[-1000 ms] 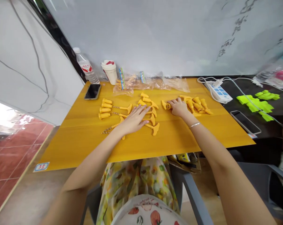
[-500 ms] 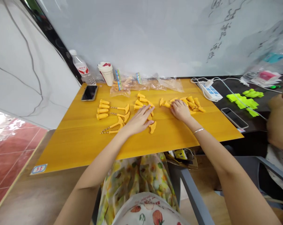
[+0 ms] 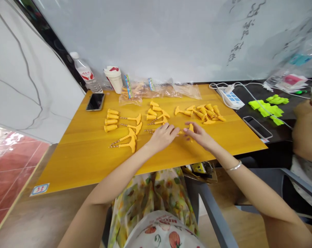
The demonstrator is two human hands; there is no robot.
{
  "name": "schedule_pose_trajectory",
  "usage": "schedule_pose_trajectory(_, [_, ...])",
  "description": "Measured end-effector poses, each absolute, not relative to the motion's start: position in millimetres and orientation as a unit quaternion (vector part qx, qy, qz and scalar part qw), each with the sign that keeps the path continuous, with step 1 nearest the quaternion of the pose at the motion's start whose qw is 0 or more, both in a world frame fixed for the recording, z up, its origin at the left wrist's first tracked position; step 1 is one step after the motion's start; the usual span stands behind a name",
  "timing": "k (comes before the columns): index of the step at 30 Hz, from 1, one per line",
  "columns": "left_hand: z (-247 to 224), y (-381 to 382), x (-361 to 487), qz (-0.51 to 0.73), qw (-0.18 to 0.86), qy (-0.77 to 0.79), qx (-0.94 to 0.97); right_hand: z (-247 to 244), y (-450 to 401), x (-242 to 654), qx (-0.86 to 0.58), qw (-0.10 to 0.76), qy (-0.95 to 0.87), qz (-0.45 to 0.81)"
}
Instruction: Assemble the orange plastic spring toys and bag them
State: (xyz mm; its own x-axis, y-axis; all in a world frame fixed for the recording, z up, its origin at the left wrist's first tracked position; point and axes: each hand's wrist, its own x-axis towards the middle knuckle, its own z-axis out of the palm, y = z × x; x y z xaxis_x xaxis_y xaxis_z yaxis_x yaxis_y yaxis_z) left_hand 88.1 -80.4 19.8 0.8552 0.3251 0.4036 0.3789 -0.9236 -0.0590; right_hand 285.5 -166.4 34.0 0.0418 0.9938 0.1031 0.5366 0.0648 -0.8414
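My left hand (image 3: 163, 137) and my right hand (image 3: 199, 135) reach toward each other above a yellow wooden tabletop (image 3: 75, 165). A small yellow plastic piece (image 3: 189, 130) lies between them under my right fingertips, partly hidden. A thin twisted shaft (image 3: 149, 131) runs under my left fingers, and I cannot tell whether that hand grips anything. Yellow T-handled screws (image 3: 128, 139) lie in rows to the left of my hands. Yellow tapered plugs (image 3: 110, 121) sit at far left, and a denser cluster of parts (image 3: 206, 113) lies beyond my right hand.
At the table's back stand a water bottle (image 3: 83, 70), a white cup (image 3: 113, 79) and a plastic bag (image 3: 145, 92), with a phone (image 3: 95, 102) nearby. On the dark desk at right are a power strip (image 3: 230, 99), green pieces (image 3: 267, 108) and a co-worker's hand (image 3: 304, 110).
Both hands have lifted from the parts and moved toward each other, with the small yellow piece now between them. The view has shifted slightly, and the co-worker's hand stays at right.
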Motion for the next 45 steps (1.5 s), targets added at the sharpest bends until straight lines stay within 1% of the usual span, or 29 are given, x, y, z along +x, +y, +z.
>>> schedule_pose_trajectory(1, [22,-81,88,-0.198,0.036,-0.183,-0.962,35,-169,286,-0.601,0.368,-0.601,0.377])
schedule_pose_trajectory(2, [25,-82,87,-0.197,-0.011,-0.187,-0.962,37,-172,287,-0.583,0.354,-0.597,0.423])
schedule_pose_trajectory(3, [29,-82,85,-0.194,-0.072,-0.193,-0.959,40,-176,287,-0.563,0.345,-0.616,0.430])
schedule_pose_trajectory(4, [34,-81,83,-0.188,-0.146,-0.194,-0.952,44,-181,287,-0.545,0.340,-0.655,0.399])
schedule_pose_trajectory(6, [45,-75,74,-0.150,-0.313,-0.178,-0.921,56,-194,287,-0.499,0.303,-0.771,0.254])
schedule_pose_trajectory(8, [57,-65,58,-0.077,-0.471,-0.153,-0.865,69,-207,291,-0.436,0.209,-0.873,0.067])
schedule_pose_trajectory(9, [62,-58,48,-0.044,-0.531,-0.155,-0.832,74,-213,295,-0.408,0.159,-0.899,-0.020])
schedule_pose_trajectory(10, [67,-52,38,-0.024,-0.575,-0.170,-0.800,78,-216,300,-0.392,0.116,-0.908,-0.093])
schedule_pose_trajectory(12, [73,-42,22,-0.053,-0.608,-0.222,-0.761,77,-217,312,-0.412,0.055,-0.890,-0.186])
schedule_pose_trajectory(14, [76,-38,15,-0.121,-0.595,-0.247,-0.755,66,-208,321,-0.494,0.006,-0.844,-0.211])
schedule_pose_trajectory(16, [74,-40,18,-0.173,-0.564,-0.238,-0.772,46,-195,320,-0.607,-0.042,-0.770,-0.192])
schedule_pose_trajectory(18, [70,-43,26,-0.194,-0.536,-0.227,-0.790,26,-183,312,-0.701,-0.078,-0.691,-0.156])
schedule_pose_trajectory(20, [64,-46,33,-0.202,-0.518,-0.228,-0.799,10,-174,300,-0.742,-0.095,-0.652,-0.124])
schedule_pose_trajectory(24, [52,-45,35,-0.221,-0.469,-0.246,-0.819,0,-171,295,-0.735,-0.073,-0.666,-0.109])
schedule_pose_trajectory(28, [48,-41,31,-0.210,-0.416,-0.271,-0.843,2,-175,322,-0.715,-0.044,-0.688,-0.117])
schedule_pose_trajectory(32, [51,-30,43,-0.187,-0.358,-0.289,-0.868,-2,-177,352,-0.656,-0.002,-0.746,-0.118])
schedule_pose_trajectory(35, [52,-13,67,-0.183,-0.288,-0.283,-0.896,-2,-174,363,-0.623,0.027,-0.774,-0.107])
schedule_pose_trajectory(37, [52,3,89,-0.181,-0.234,-0.294,-0.909,3,-168,365,-0.617,0.031,-0.781,-0.096])
schedule_pose_trajectory(42, [49,48,156,-0.123,-0.149,-0.327,-0.925,25,-118,365,-0.659,0.034,-0.745,-0.096])
schedule_pose_trajectory(45, [45,71,195,-0.081,-0.122,-0.344,-0.928,31,-73,358,-0.704,-0.004,-0.705,-0.086])
